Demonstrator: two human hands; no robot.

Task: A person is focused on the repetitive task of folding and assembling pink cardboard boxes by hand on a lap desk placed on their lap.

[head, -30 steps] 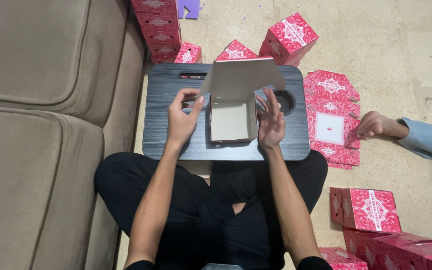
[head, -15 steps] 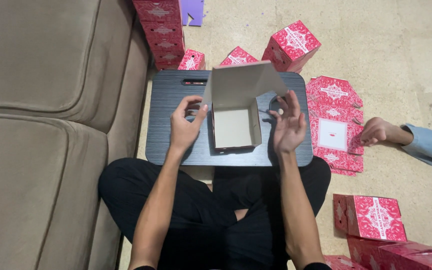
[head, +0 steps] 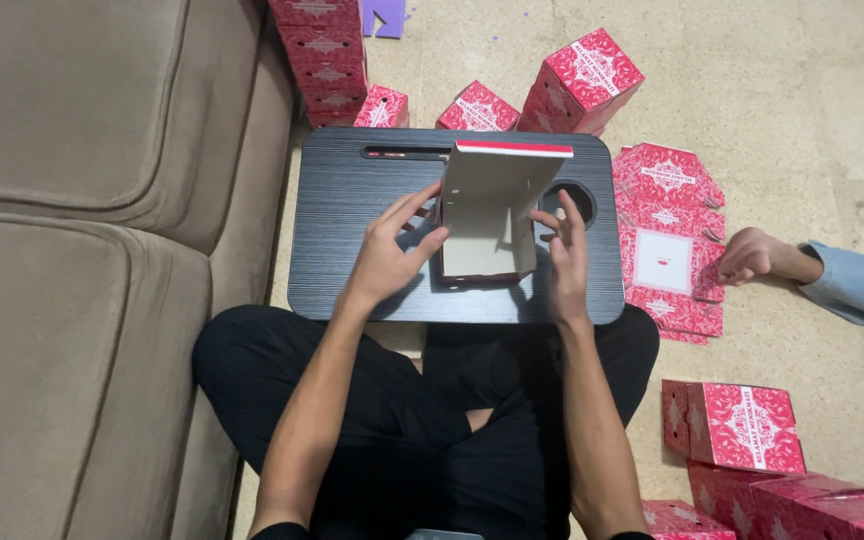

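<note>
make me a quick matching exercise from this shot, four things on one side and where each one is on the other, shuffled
Things:
1. half-folded box
2. flat box blanks
3. co-worker's hand
4. beige sofa

Places:
A. along the left of the view
B. between the left hand and right hand on the black lap desk
C. floor, right of the desk
D. at the blanks' right edge

Pairs: 1-B, 2-C, 3-D, 4-A

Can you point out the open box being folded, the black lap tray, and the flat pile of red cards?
open box [head: 487, 225]: head view, pale inner wall.
black lap tray [head: 347, 215]: head view, bare top left of the box.
flat red cards [head: 667, 245]: head view, top sheet's white panel.
</note>
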